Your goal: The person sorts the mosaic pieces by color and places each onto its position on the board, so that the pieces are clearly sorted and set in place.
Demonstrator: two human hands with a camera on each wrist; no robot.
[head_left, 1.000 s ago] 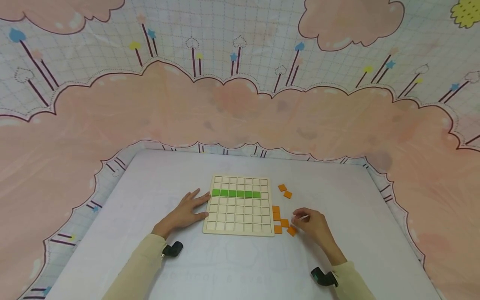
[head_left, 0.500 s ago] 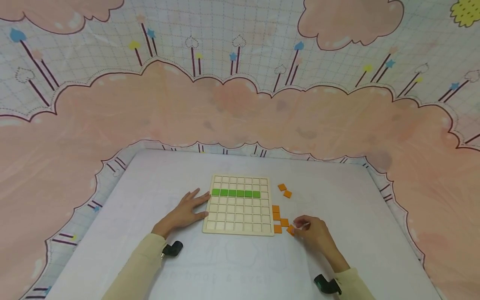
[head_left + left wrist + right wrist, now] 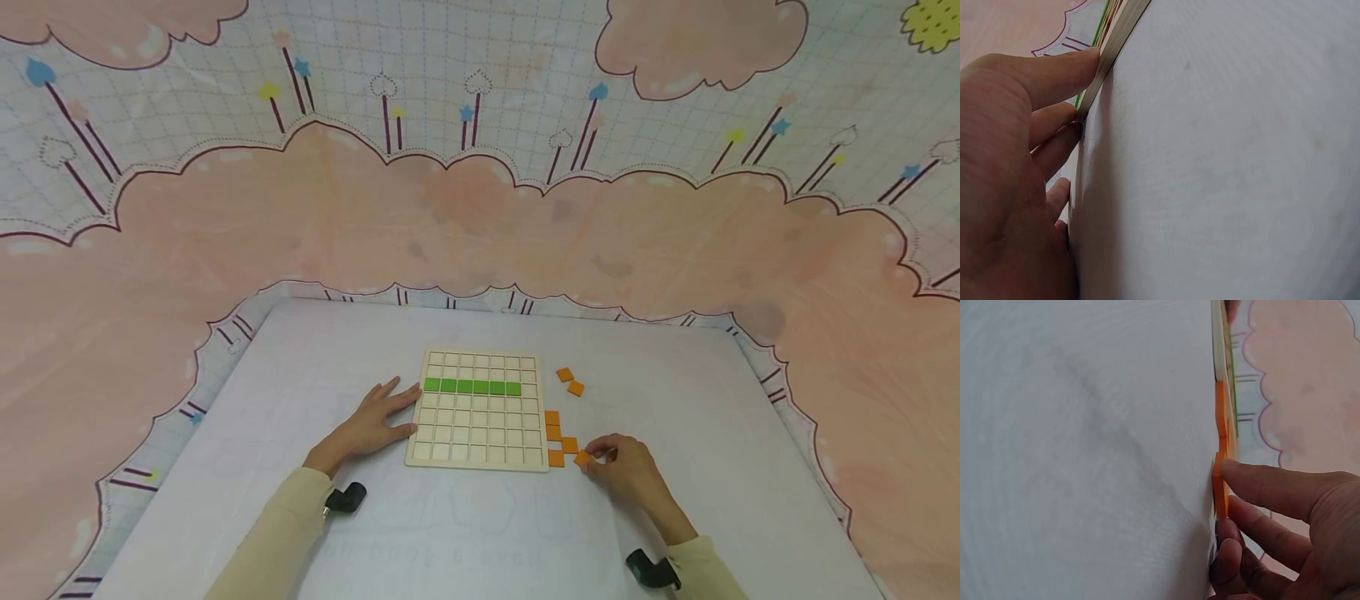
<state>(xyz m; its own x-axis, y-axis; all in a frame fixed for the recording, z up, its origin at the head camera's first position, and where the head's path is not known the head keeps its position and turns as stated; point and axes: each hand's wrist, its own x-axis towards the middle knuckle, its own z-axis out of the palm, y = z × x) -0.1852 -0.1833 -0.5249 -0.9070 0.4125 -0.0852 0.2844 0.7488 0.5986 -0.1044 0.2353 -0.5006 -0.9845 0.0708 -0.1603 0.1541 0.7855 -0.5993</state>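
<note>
A pale wooden grid board (image 3: 480, 427) lies flat, with a row of green square tiles (image 3: 472, 387) across its upper part. My left hand (image 3: 371, 421) spreads its fingers beside the board, thumb and fingertips against its left edge; the left wrist view shows the thumb (image 3: 1063, 75) on the board's side. My right hand (image 3: 626, 465) is at the lower right of the board. Its thumb (image 3: 1272, 484) and a finger pinch an orange square tile (image 3: 1218, 484), which lies low at the table surface.
Several more orange tiles (image 3: 556, 458) lie along the board's lower right edge. Two others (image 3: 575, 388) rest farther back on the right. The white tabletop (image 3: 450, 542) meets a cloud-patterned backdrop (image 3: 480, 225) behind.
My right hand has come down slightly toward the near edge, and its thumb and finger have taken hold of the outermost orange tile. My left hand has stayed at the board's edge.
</note>
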